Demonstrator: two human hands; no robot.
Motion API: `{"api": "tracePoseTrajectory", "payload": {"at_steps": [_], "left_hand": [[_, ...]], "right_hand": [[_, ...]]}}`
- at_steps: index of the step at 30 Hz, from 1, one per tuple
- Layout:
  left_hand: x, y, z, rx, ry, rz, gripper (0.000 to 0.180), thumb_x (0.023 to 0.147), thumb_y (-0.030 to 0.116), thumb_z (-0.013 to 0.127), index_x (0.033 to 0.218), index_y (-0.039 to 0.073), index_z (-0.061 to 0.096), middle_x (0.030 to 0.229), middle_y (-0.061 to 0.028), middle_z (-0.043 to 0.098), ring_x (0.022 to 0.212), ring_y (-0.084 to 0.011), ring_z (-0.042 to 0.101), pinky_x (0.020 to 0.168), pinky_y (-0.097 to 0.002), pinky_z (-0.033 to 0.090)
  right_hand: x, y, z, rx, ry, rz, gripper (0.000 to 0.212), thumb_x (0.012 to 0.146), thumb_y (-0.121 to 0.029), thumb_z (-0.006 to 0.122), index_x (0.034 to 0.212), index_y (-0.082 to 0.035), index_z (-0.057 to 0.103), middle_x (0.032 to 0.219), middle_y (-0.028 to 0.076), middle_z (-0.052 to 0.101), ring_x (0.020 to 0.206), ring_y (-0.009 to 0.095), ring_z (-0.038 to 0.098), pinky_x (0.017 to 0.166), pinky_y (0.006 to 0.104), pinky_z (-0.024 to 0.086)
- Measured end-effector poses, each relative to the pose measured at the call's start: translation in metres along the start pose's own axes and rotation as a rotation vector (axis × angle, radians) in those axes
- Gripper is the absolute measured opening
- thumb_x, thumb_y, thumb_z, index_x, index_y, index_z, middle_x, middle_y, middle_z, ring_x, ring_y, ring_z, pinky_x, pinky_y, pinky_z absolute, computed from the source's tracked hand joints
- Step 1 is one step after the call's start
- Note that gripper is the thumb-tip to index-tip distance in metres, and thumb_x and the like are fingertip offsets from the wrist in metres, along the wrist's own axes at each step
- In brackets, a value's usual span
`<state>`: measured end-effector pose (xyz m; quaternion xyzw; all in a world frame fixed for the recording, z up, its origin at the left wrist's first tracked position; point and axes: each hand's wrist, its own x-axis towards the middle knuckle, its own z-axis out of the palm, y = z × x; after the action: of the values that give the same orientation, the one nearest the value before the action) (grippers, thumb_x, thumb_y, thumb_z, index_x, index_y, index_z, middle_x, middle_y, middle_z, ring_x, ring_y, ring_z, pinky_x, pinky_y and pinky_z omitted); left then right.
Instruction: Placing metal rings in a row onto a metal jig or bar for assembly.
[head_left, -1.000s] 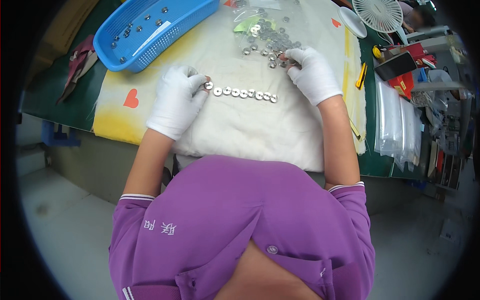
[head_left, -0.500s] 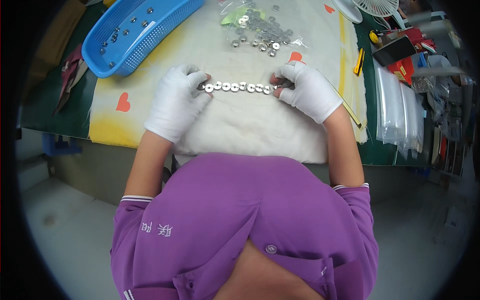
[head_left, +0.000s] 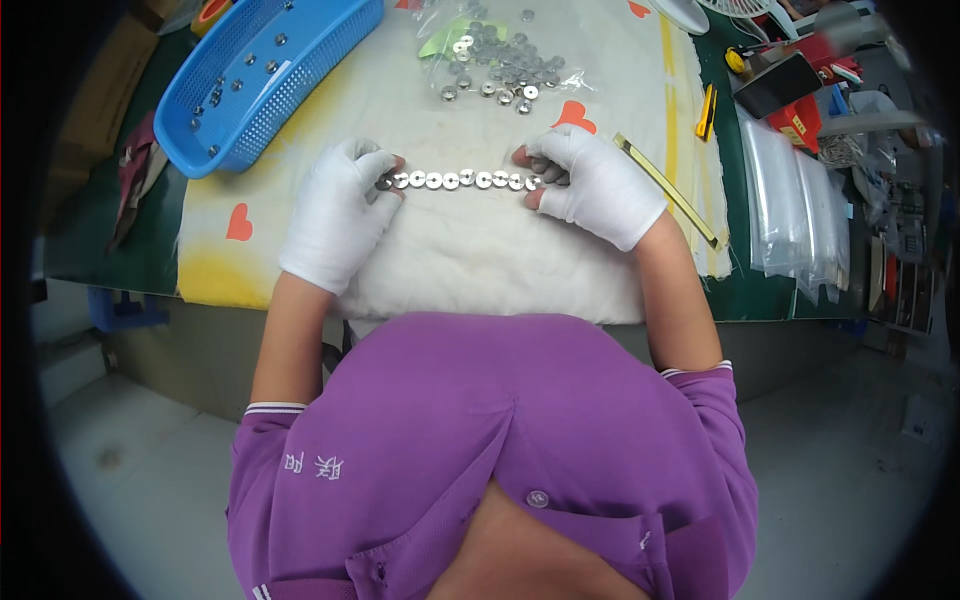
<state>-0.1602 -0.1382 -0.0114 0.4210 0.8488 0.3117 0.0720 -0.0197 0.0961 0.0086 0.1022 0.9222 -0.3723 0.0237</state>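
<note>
A straight row of small round silver metal discs (head_left: 467,178), each with a dark centre hole, lies across the white cloth (head_left: 470,250). My left hand (head_left: 338,215), in a white glove with bare fingertips, pinches the row's left end between thumb and forefinger. At the opposite end, my right hand (head_left: 600,185), gloved the same way, has its thumb and fingertips closed about the last disc. Beyond the row, a clear plastic bag (head_left: 570,85) holds or underlies many similar silver pieces (head_left: 505,95); which of the two, I cannot tell.
A blue perforated basket (head_left: 245,135) with several small metal parts stands at the far left. Right of my right hand lie a yellow measuring strip (head_left: 668,190) and a yellow cutter knife (head_left: 707,112). Clear plastic bags (head_left: 785,210) and a dark phone-like slab (head_left: 777,85) lie farther right.
The whole view has shifted slightly. My right hand has moved a little left relative to the cloth, uncovering more of the yellow strip. Both hands still hold the row's ends.
</note>
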Motion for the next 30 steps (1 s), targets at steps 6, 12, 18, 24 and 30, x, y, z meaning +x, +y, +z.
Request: {"api": "tracePoseTrajectory", "payload": {"at_steps": [6,12,18,24,30], "left_hand": [[-0.007,-0.006,0.000,-0.137,0.011,-0.061,0.031,0.075,-0.007,0.065,0.105,-0.001,0.064,0.099,-0.0122,0.058,0.090,-0.0232,0.059,0.079,-0.0311,0.048],[-0.010,-0.011,0.003,-0.216,0.043,-0.115,0.031,0.076,-0.006,0.065,0.107,-0.002,0.063,0.100,-0.0113,0.057,0.087,-0.0209,0.057,0.079,-0.0297,0.048],[-0.007,0.000,-0.003,-0.184,-0.012,-0.122,0.029,0.076,-0.003,0.068,0.105,-0.002,0.065,0.096,-0.0095,0.057,0.080,-0.0181,0.056,0.075,-0.0287,0.048],[0.000,-0.005,0.003,-0.143,-0.029,-0.129,0.024,0.078,0.001,0.069,0.102,-0.001,0.067,0.090,-0.0102,0.057,0.076,-0.0196,0.056,0.072,-0.0300,0.048],[-0.004,-0.006,-0.001,-0.207,0.026,-0.148,0.025,0.077,-0.001,0.068,0.102,-0.002,0.065,0.093,-0.0108,0.057,0.077,-0.0205,0.056,0.074,-0.0292,0.048]], "right_hand": [[0.032,0.012,-0.014,-0.165,0.207,0.006,0.032,0.082,-0.003,0.067,0.114,-0.006,0.065,0.100,0.012,0.062,0.088,0.022,0.061,0.080,0.0318,0.050],[0.048,0.010,-0.004,-0.300,0.193,-0.058,0.019,0.084,-0.008,0.068,0.102,-0.004,0.066,0.096,0.015,0.063,0.085,0.026,0.062,0.077,0.0342,0.050],[0.014,0.005,-0.017,-0.115,0.032,0.155,0.017,0.080,0.000,0.067,0.097,0.002,0.065,0.086,0.007,0.063,0.076,0.014,0.060,0.074,0.0272,0.050],[-0.014,0.000,-0.008,0.005,0.009,0.178,0.020,0.079,-0.001,0.069,0.099,0.001,0.065,0.088,0.007,0.062,0.079,0.013,0.059,0.076,0.0268,0.050],[-0.013,-0.005,-0.002,-0.022,0.025,0.163,0.025,0.079,0.001,0.069,0.103,-0.001,0.065,0.090,0.006,0.061,0.079,0.013,0.059,0.077,0.0267,0.050]]}}
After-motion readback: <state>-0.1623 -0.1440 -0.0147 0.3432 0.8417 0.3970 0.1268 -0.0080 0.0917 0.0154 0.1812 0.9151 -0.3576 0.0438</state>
